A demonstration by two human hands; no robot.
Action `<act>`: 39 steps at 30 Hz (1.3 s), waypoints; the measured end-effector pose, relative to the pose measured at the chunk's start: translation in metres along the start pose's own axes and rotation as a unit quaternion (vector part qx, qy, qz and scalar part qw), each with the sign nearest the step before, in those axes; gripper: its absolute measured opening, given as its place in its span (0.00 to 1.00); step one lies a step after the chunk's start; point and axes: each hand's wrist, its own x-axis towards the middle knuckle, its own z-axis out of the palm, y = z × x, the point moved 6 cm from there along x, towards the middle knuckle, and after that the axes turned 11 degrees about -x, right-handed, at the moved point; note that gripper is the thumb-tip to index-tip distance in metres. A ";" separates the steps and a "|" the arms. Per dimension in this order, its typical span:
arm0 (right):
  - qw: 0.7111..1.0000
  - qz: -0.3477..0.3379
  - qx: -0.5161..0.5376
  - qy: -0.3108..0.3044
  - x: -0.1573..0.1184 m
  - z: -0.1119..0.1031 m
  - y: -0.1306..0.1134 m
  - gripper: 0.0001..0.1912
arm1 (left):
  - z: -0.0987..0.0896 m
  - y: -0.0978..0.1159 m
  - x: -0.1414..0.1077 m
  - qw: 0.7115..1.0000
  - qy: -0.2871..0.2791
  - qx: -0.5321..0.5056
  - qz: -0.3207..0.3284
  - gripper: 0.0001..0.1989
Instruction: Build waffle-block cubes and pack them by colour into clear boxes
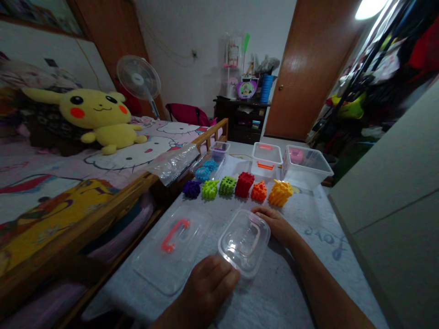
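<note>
A small clear plastic container point(242, 249) with rounded corners is between my hands, low over the cloth-covered table. My left hand point(213, 284) is closed on its near left corner, the fingers curled. On the far right side, my right hand point(274, 223) grips the rim, with part of the fingers hidden. To the left lies a large clear lid point(156, 260) with a red handle point(174, 235). Beyond the container stand stacked plastic pieces in a row: purple point(191, 189), lime point(209, 189), green point(227, 185), red point(244, 184), orange point(259, 192) and yellow point(280, 193).
Blue pieces point(205, 171) sit in a clear tray at the back left. A clear box with orange clips point(266, 157) and a larger clear bin point(307, 171) stand at the back. A wooden bed rail point(147, 183) borders the table's left side.
</note>
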 end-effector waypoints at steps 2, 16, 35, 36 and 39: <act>1.000 -0.008 0.013 0.004 0.001 -0.001 0.003 0.19 | -0.001 0.003 0.000 1.000 -0.011 -0.006 -0.002 0.09; 1.000 -0.004 0.010 0.017 -0.007 0.000 -0.008 0.19 | 0.023 -0.008 0.028 0.964 -0.067 0.094 -0.238 0.51; 0.997 0.001 0.076 0.002 -0.005 0.004 0.003 0.21 | 0.003 -0.029 0.022 0.921 0.078 -0.188 -0.331 0.35; 0.997 0.002 0.078 0.012 -0.004 0.003 0.005 0.20 | -0.003 -0.035 0.018 0.905 0.098 -0.222 -0.350 0.35; 0.994 0.002 0.096 0.044 -0.003 -0.003 0.008 0.18 | -0.018 -0.059 0.002 0.787 0.180 -0.389 -0.444 0.31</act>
